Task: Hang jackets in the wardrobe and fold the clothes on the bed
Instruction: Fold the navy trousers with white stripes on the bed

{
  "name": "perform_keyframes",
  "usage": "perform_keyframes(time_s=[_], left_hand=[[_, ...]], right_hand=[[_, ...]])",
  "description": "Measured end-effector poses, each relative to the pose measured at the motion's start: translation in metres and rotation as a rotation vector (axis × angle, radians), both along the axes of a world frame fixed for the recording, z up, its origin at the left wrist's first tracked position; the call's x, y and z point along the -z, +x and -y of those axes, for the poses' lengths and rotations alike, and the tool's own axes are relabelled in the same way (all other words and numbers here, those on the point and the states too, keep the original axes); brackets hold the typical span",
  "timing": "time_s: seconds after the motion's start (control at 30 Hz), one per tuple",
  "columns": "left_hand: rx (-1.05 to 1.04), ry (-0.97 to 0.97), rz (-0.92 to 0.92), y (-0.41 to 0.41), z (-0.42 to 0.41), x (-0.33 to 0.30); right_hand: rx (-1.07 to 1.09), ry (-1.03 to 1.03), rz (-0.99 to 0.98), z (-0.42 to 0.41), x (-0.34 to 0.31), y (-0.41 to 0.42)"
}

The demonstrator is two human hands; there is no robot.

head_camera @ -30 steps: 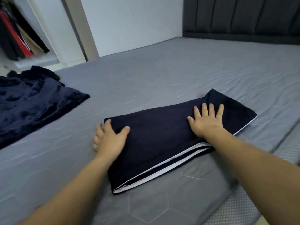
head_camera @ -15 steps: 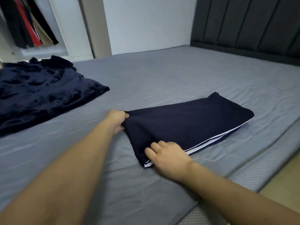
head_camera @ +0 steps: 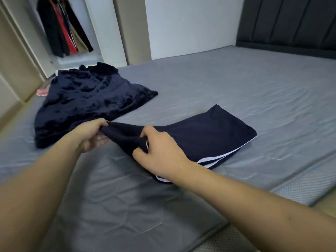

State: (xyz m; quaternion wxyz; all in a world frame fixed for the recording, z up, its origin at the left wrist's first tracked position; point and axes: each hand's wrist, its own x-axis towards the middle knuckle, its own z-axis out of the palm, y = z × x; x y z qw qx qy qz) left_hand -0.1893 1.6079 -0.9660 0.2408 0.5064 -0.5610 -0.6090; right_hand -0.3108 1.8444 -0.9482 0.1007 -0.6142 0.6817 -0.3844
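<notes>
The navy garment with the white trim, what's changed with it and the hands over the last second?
Both hands went from pressing flat on the navy garment to gripping its near end: left hand and right hand now lift that end off the bed. Its far end still lies flat; the crumpled dark garment hasn't moved.

Two dark navy garments on bed (head_camera: 236,84) — one folded piece with white trim (head_camera: 209,135) near right, one crumpled velvety piece (head_camera: 87,99) far left. One small pink item (head_camera: 42,91) at far left bed edge, mostly hidden. Two hands — left hand (head_camera: 91,133), right hand (head_camera: 160,151). One wardrobe (head_camera: 94,33), far left; hanging clothes (head_camera: 63,30) inside overlap — at least four, exact count unclear. One dark headboard (head_camera: 287,20), far right.
</notes>
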Motion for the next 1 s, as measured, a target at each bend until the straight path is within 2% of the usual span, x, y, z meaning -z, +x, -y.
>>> perform_keyframes(time_s=[0.07, 0.1, 0.2, 0.3, 0.4, 0.53, 0.7, 0.77, 0.9, 1.0], left_hand=[[0.089, 0.021, -0.202, -0.013, -0.009, -0.013], [0.133, -0.007, -0.215, -0.024, -0.015, -0.016], [0.177, -0.198, -0.077, -0.066, -0.024, -0.010], [0.230, -0.311, -0.058, -0.122, -0.032, -0.006], [0.262, -0.465, -0.061, -0.188, -0.048, -0.013], [0.392, -0.703, 0.123, -0.277, -0.074, -0.014], [0.429, -0.777, 0.341, -0.345, -0.092, 0.018], [0.402, -0.778, 0.470, -0.356, -0.093, 0.033], [0.327, -0.836, 0.746, -0.362, -0.102, 0.040], [0.330, -0.950, 0.679, -0.333, -0.134, 0.022]], right_hand=[[0.072, 0.008, 0.231, -0.008, -0.002, -0.022], [0.108, 0.014, 0.319, -0.012, -0.003, -0.035], [0.167, 0.064, 0.497, -0.025, -0.004, -0.079], [0.137, 0.232, 0.672, -0.039, -0.003, -0.130], [0.218, 0.316, 0.629, -0.056, -0.001, -0.181], [0.462, 0.354, 0.488, -0.070, 0.016, -0.240], [0.728, 0.474, 0.026, -0.076, 0.049, -0.277], [0.793, 0.471, -0.074, -0.073, 0.061, -0.283], [0.778, 0.416, -0.096, -0.067, 0.072, -0.286], [0.627, 0.392, -0.011, -0.059, 0.067, -0.294]])
